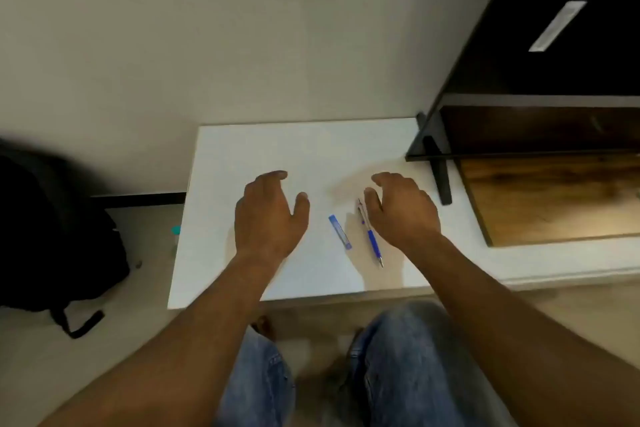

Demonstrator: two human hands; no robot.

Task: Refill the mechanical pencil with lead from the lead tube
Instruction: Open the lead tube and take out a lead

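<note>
Your white rectangular tabletop is bare except for the task's two things, so the risks are small ones. The dark wooden shelf unit crowds your right elbow room. Your left hand and right hand both hover open, holding nothing. The slim blue-gripped mechanical pencil lies just beside your right thumb; nudge it and it may roll. The small blue flat lead tube lies between your hands; its cap end seems blurred, so open it gently or leads will scatter and snap.

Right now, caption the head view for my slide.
Both open hands, left hand and right hand, above white table; lead tube and mechanical pencil untouched.
</note>
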